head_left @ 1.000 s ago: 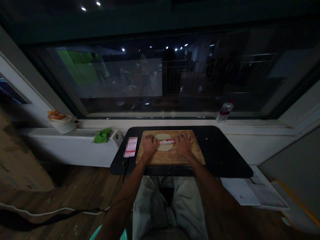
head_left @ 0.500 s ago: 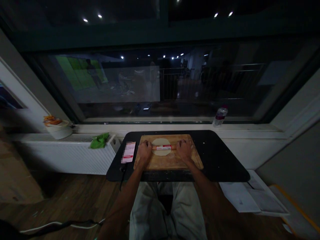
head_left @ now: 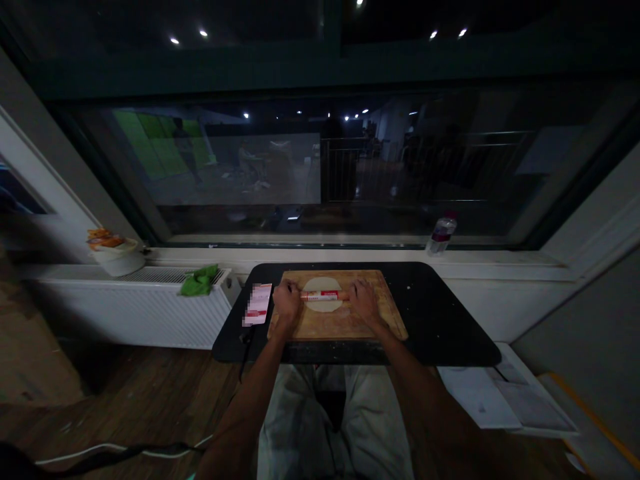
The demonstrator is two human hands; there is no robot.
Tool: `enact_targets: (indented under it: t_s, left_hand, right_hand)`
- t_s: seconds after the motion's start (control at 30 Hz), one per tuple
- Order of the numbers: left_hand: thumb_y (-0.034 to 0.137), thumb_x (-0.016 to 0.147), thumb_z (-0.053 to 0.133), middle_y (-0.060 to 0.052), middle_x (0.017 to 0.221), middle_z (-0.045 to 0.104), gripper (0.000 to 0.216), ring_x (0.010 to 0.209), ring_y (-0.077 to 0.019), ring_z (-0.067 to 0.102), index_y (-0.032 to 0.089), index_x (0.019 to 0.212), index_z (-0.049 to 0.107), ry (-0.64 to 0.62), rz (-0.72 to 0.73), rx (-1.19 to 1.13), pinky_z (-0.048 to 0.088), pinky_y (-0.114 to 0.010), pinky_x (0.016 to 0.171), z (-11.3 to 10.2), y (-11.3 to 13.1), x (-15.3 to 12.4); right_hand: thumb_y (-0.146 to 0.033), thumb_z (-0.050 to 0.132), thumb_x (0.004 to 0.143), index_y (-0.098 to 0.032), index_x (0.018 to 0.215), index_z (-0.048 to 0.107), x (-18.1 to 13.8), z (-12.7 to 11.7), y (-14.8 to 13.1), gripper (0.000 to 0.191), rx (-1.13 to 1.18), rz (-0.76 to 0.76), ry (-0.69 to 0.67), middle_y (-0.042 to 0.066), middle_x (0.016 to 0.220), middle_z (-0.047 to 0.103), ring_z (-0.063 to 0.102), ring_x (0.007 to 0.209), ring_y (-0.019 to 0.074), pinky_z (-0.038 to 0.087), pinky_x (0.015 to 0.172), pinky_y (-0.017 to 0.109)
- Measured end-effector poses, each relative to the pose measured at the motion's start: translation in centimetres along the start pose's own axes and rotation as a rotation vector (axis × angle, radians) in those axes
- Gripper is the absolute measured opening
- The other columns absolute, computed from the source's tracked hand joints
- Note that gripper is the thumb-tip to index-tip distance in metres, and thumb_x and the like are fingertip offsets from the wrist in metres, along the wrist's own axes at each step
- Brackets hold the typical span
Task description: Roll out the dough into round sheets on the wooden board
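Note:
A flat round of pale dough [head_left: 323,287] lies on a wooden board [head_left: 340,321] set on a black table [head_left: 435,320]. A red and white roller [head_left: 325,295] lies across the dough. My left hand [head_left: 287,303] presses on the roller's left end. My right hand [head_left: 363,302] presses on its right end. Both hands have fingers curled over the ends.
A pink and white packet [head_left: 258,305] lies left of the board. A plastic bottle [head_left: 441,234] stands on the window sill. A green cloth [head_left: 199,281] and a white bowl [head_left: 118,258] sit on the radiator. Papers [head_left: 500,397] lie on the floor at right.
The roller and both hands have shifted slightly toward me and to the left over the dough. The view has tilted down a little since a second ago.

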State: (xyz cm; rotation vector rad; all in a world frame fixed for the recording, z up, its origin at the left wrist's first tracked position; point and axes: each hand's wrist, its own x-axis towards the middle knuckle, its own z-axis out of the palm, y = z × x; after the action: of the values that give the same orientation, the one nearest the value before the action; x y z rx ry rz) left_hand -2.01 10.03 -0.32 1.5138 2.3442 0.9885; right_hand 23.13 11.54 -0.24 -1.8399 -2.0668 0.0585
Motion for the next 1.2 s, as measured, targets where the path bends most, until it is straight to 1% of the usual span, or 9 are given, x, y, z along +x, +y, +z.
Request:
enact_targets:
  t_s: [0.13,0.23,0.47,0.57,0.7,0.9,1.07,1.13,1.2]
  left_hand:
    - [0.018,0.109,0.047,-0.016,0.129,0.083,0.035,0.125,-0.0301,0.075,0.017,0.122,0.08,-0.111,0.114,0.159,0.053,-0.038,0.106,-0.7,-0.4,0.1]
    - [0.018,0.111,0.048,-0.015,0.135,0.081,0.033,0.128,-0.0292,0.073,0.017,0.124,0.078,-0.149,0.181,0.264,0.051,-0.036,0.104,-1.3,-0.7,-0.1]
    - [0.021,0.114,0.049,-0.017,0.137,0.079,0.031,0.128,-0.0307,0.071,0.019,0.131,0.075,-0.175,0.204,0.398,0.051,-0.038,0.099,-2.0,-0.6,-1.1]
    - [0.022,0.114,0.051,-0.016,0.137,0.079,0.03,0.131,-0.0313,0.069,0.019,0.132,0.075,-0.171,0.244,0.408,0.051,-0.038,0.101,-2.4,-0.6,-1.7]
    - [0.02,0.111,0.056,-0.016,0.139,0.078,0.028,0.135,-0.0313,0.067,0.02,0.132,0.073,-0.171,0.313,0.428,0.051,-0.039,0.107,-2.8,-0.7,-2.5]
    - [0.019,0.105,0.065,-0.016,0.137,0.079,0.023,0.139,-0.0348,0.065,0.021,0.126,0.074,-0.201,0.379,0.428,0.05,-0.045,0.113,-3.3,-0.2,-3.5]
    - [0.01,0.103,0.058,-0.013,0.125,0.082,0.025,0.125,-0.0282,0.073,0.023,0.114,0.076,-0.251,0.434,0.391,0.052,-0.037,0.107,-3.8,0.4,-2.9]
    - [0.011,0.104,0.057,-0.013,0.128,0.082,0.026,0.125,-0.0269,0.074,0.021,0.118,0.076,-0.238,0.426,0.385,0.052,-0.035,0.107,-3.7,0.8,-2.6]
    - [0.019,0.109,0.054,-0.015,0.132,0.081,0.026,0.129,-0.029,0.072,0.018,0.125,0.075,-0.203,0.382,0.409,0.053,-0.037,0.109,-3.4,1.2,-2.5]
  right_hand:
    - [-0.021,0.035,0.12,-0.015,0.134,0.077,0.2,0.6,0.2,0.044,-0.047,-0.025,-0.022,0.016,0.144,0.077,0.064,0.138,0.0282,0.039,0.123,0.038]
    - [-0.02,0.034,0.12,-0.013,0.141,0.075,0.3,1.0,0.4,0.046,-0.047,-0.028,-0.024,0.018,0.149,0.075,0.063,0.142,0.0286,0.038,0.124,0.038]
    - [-0.022,0.033,0.118,-0.013,0.148,0.072,-0.2,0.5,0.0,0.049,-0.044,0.033,-0.047,0.019,0.15,0.074,0.064,0.14,0.0306,0.043,0.122,0.04]
    - [-0.024,0.034,0.119,-0.013,0.15,0.07,-0.7,-0.3,-0.4,0.048,-0.058,0.07,-0.062,0.02,0.149,0.074,0.064,0.141,0.0311,0.046,0.118,0.04]
    - [-0.021,0.04,0.118,-0.014,0.153,0.068,-1.2,-1.3,-0.8,0.046,-0.069,0.069,-0.095,0.019,0.148,0.074,0.064,0.141,0.0305,0.046,0.117,0.039]
    - [-0.016,0.041,0.116,-0.016,0.138,0.075,-2.3,-2.7,-0.8,0.04,-0.077,-0.018,-0.12,0.017,0.143,0.076,0.064,0.137,0.0289,0.045,0.115,0.037]
    - [-0.015,0.044,0.115,-0.02,0.138,0.077,-2.4,-3.1,-1.1,0.04,-0.078,-0.114,-0.156,0.016,0.15,0.074,0.061,0.144,0.0292,0.042,0.12,0.038]
    - [-0.015,0.046,0.115,-0.02,0.139,0.076,-2.2,-2.9,-1.4,0.04,-0.074,-0.171,-0.179,0.016,0.15,0.075,0.061,0.145,0.0284,0.041,0.122,0.038]
    - [-0.015,0.046,0.115,-0.019,0.142,0.075,-2.0,-2.7,-1.8,0.04,-0.071,-0.186,-0.171,0.016,0.146,0.076,0.064,0.142,0.0275,0.042,0.122,0.037]
